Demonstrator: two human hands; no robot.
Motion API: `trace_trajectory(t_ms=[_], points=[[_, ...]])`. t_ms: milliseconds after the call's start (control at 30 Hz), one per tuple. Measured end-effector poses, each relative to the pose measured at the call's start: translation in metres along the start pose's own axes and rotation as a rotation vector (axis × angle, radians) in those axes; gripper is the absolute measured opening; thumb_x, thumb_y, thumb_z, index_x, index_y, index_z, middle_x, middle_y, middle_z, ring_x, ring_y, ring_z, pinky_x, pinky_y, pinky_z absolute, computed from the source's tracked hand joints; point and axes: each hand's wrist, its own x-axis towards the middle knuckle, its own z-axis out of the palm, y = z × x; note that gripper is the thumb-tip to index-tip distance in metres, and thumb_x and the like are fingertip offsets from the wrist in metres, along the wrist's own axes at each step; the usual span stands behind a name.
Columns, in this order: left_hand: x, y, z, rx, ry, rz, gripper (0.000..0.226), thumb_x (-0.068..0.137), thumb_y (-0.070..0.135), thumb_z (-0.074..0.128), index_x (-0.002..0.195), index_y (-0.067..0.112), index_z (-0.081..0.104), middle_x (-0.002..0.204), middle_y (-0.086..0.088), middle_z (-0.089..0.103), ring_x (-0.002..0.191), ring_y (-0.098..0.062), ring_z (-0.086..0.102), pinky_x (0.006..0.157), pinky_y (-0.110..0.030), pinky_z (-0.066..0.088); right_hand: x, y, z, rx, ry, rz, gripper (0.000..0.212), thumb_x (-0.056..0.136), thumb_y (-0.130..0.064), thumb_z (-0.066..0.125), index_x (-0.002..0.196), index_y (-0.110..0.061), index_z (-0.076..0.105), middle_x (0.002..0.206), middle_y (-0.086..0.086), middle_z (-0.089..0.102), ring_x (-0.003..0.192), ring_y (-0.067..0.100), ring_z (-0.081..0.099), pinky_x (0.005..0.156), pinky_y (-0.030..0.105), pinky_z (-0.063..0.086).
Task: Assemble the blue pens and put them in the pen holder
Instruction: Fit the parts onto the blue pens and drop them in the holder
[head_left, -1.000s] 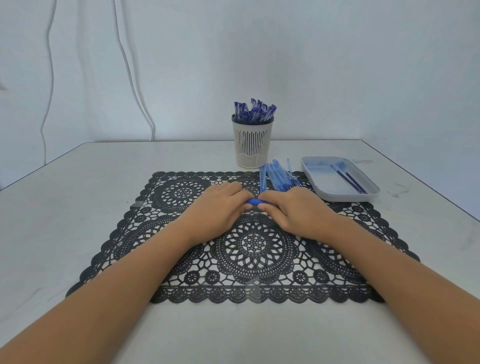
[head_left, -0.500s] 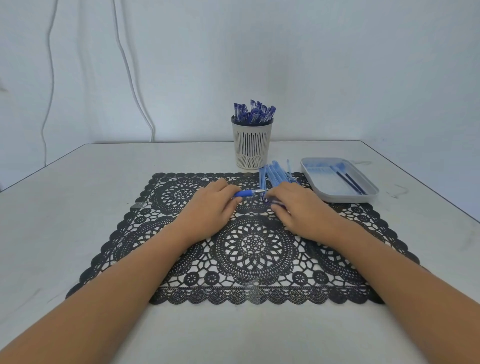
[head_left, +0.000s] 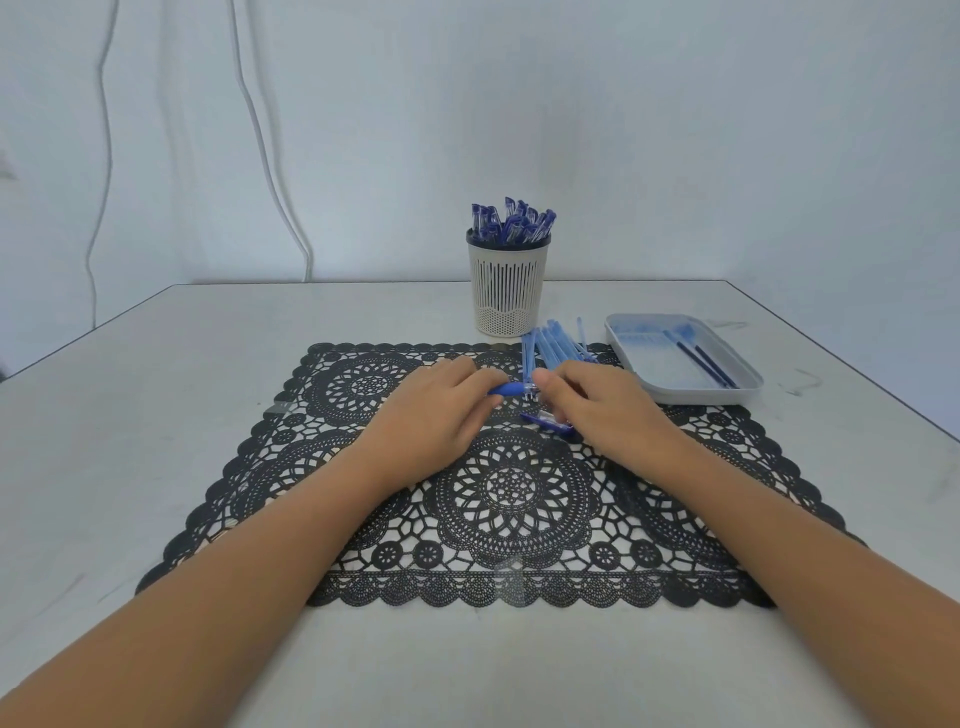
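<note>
The left hand pinches the pen by its blue sleeve; right hand: grip, cannot tell. Probably light, stiff, slick plastic; I'd hold the sleeve.

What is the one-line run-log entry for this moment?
phase: assembly | left hand: grips blue pen part | right hand: pinches its clear end | pen holder: upright, with pens | tray: two refills

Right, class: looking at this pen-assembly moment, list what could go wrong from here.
1. The pen holder already looks packed, so another pen may jam or tip it.
2. The right hand works close to the loose barrels; a nudge could scatter them.
3. The blue piece under that hand could catch in the lace mat.
</note>
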Motion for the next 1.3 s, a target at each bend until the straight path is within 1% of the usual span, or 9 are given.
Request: trace_trajectory(t_ms=[200,367,533,733,900,1067,1167,1233,1300], points=[[0.0001,0.0008,0.0000,0.004,0.036,0.075,0.034,0.093,0.028,0.036,0.103,0.008,0.063,0.076,0.002,0.058,0.064,-0.006,0.042,0.056,-0.020,0.034,0.0000,-0.0036,-0.0024,0.059,-0.017,-0.022,0.028,0.095,-0.033,0.045,0.068,-0.029,0.052,0.065,-0.009,0.058,0.053,0.002,0.046,0.053,0.009,0.038],[-0.0018,0.0009,-0.0005,-0.036,0.054,0.042,0.036,0.094,0.031,0.034,0.104,0.012,0.063,0.077,0.006,0.060,0.060,-0.004,0.043,0.043,-0.015,0.031,-0.0026,-0.0023,-0.0024,0.043,-0.004,-0.108,0.026,0.095,-0.030,0.047,0.069,-0.028,0.050,0.063,-0.005,0.055,0.054,0.009,0.045,0.055,0.017,0.037],[-0.0020,-0.0004,0.0023,-0.087,-0.007,-0.052,0.052,0.092,0.046,0.018,0.096,0.015,0.060,0.069,0.014,0.048,0.057,-0.010,0.047,0.046,-0.021,0.032,-0.0011,-0.0010,-0.0030,0.041,0.012,-0.183,0.013,0.093,-0.027,0.051,0.081,-0.023,0.055,0.065,0.001,0.056,0.054,0.008,0.043,0.055,0.021,0.036],[-0.0020,-0.0003,0.0026,-0.066,0.020,-0.056,0.049,0.093,0.043,0.021,0.106,0.016,0.059,0.079,0.014,0.053,0.061,-0.009,0.051,0.048,-0.028,0.043,0.0003,0.0033,-0.0029,0.064,0.013,-0.034,0.032,0.093,-0.042,0.043,0.075,-0.020,0.058,0.064,-0.004,0.054,0.057,0.008,0.046,0.056,0.018,0.037],[-0.0027,-0.0014,0.0033,-0.086,0.010,-0.069,0.046,0.093,0.043,0.025,0.109,0.017,0.059,0.087,0.011,0.058,0.068,-0.008,0.053,0.053,-0.027,0.046,0.0005,0.0040,-0.0063,0.146,-0.079,-0.025,0.005,0.089,-0.027,0.059,0.090,-0.027,0.055,0.082,-0.008,0.059,0.073,0.006,0.053,0.066,0.013,0.041],[-0.0024,-0.0010,0.0042,-0.088,-0.011,-0.053,0.047,0.092,0.045,0.025,0.109,0.018,0.060,0.088,0.008,0.060,0.066,-0.005,0.048,0.051,-0.024,0.042,0.0012,0.0010,-0.0043,0.035,-0.076,0.001,0.027,0.093,-0.042,0.044,0.075,-0.026,0.056,0.068,-0.009,0.059,0.059,0.003,0.051,0.060,0.020,0.039],[-0.0027,-0.0012,0.0040,-0.096,-0.012,-0.066,0.048,0.091,0.046,0.024,0.110,0.019,0.060,0.090,0.009,0.060,0.069,-0.003,0.046,0.053,-0.024,0.042,0.0005,0.0021,-0.0047,0.069,-0.102,-0.019,0.003,0.091,-0.028,0.054,0.089,-0.027,0.056,0.080,-0.008,0.060,0.065,0.002,0.052,0.063,0.015,0.041],[-0.0032,-0.0019,0.0042,-0.109,-0.011,-0.075,0.048,0.091,0.046,0.024,0.110,0.019,0.059,0.092,0.008,0.061,0.072,-0.006,0.052,0.055,-0.026,0.044,-0.0003,0.0028,-0.0048,0.126,-0.127,-0.021,0.016,0.087,-0.028,0.061,0.099,-0.031,0.050,0.088,-0.010,0.056,0.068,-0.003,0.052,0.063,0.009,0.040],[-0.0032,-0.0021,0.0050,-0.106,-0.007,-0.066,0.047,0.091,0.045,0.025,0.109,0.019,0.059,0.090,0.008,0.061,0.071,-0.008,0.053,0.052,-0.023,0.042,-0.0001,0.0010,-0.0045,0.138,-0.091,0.013,0.012,0.088,-0.040,0.056,0.093,-0.029,0.052,0.080,-0.012,0.057,0.063,-0.003,0.052,0.062,0.014,0.038]])
